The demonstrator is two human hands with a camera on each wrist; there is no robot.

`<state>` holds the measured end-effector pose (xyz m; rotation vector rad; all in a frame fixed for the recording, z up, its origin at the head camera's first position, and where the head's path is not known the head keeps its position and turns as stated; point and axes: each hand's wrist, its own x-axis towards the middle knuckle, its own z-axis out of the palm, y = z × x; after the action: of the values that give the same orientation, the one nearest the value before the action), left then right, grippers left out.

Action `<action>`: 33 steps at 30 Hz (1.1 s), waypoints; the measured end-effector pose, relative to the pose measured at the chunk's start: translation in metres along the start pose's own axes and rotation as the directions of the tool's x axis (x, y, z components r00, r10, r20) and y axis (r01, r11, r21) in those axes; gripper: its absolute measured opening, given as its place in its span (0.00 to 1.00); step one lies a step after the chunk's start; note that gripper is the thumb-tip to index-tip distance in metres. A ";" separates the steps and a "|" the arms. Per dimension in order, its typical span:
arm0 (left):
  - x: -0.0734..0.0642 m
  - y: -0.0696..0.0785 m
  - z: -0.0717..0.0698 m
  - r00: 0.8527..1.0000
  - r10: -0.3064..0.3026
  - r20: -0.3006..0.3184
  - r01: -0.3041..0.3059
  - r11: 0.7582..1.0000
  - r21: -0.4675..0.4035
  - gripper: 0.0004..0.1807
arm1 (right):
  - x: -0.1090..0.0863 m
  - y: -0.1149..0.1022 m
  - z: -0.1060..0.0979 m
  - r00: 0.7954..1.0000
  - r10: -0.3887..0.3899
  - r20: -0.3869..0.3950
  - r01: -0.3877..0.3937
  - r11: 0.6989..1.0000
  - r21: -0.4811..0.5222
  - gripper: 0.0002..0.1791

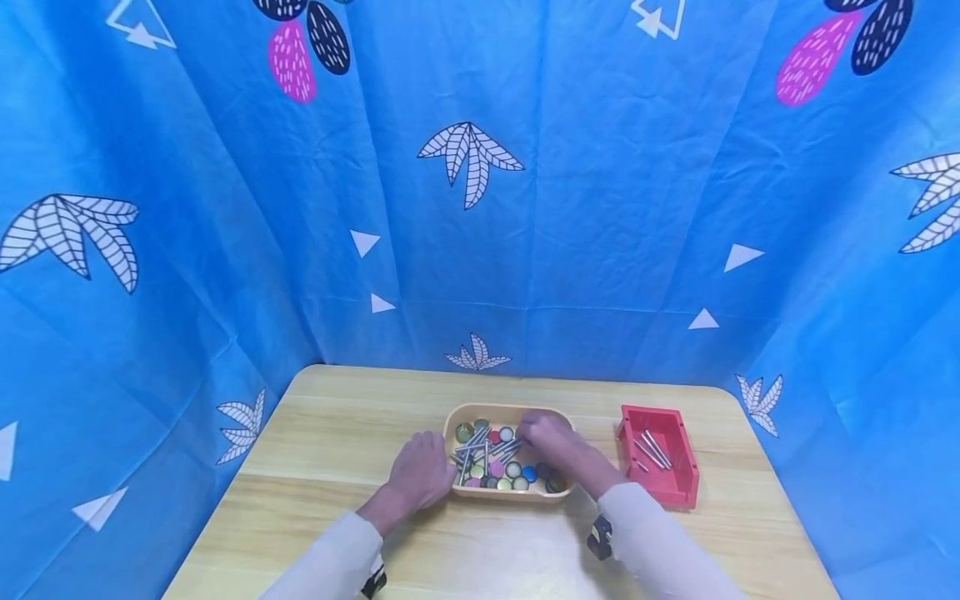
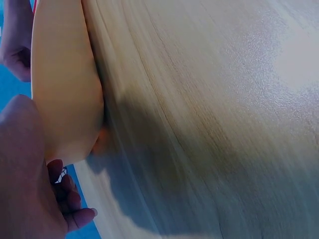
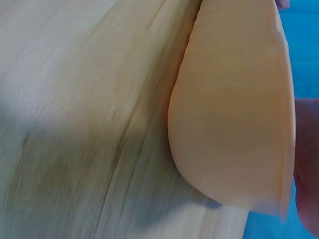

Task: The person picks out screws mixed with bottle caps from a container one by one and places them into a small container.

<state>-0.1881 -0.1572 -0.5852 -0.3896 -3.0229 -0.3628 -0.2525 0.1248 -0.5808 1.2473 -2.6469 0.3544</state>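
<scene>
Tray (image 1: 510, 495) (peach) touches left hand (image 1: 422, 468)

The head view is bright, with pale sheen on the table (image 1: 495, 542) and blurred right fingers (image 1: 532, 423); the left wrist view is dimmer, with white glare upper right and broad shadow near the tray (image 2: 67, 84); the right wrist view is soft and hazy.
</scene>
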 end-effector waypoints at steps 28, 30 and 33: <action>-0.001 0.002 -0.001 1.000 -0.013 0.009 0.013 1.000 0.003 0.14 | 0.002 -0.004 0.006 0.990 0.051 0.129 -0.051 0.999 -0.005 0.05; -0.001 0.002 -0.001 1.000 -0.004 -0.010 0.004 1.000 -0.003 0.14 | 0.001 -0.003 0.005 0.992 0.042 0.120 -0.040 0.999 -0.014 0.06; -0.002 0.002 0.000 1.000 -0.003 -0.017 0.003 1.000 -0.002 0.14 | 0.000 -0.001 0.004 0.997 0.018 0.079 -0.016 0.999 -0.029 0.08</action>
<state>-0.1861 -0.1562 -0.5847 -0.3806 -3.0072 -0.3670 -0.2520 0.1227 -0.5840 1.2564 -2.7202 0.2746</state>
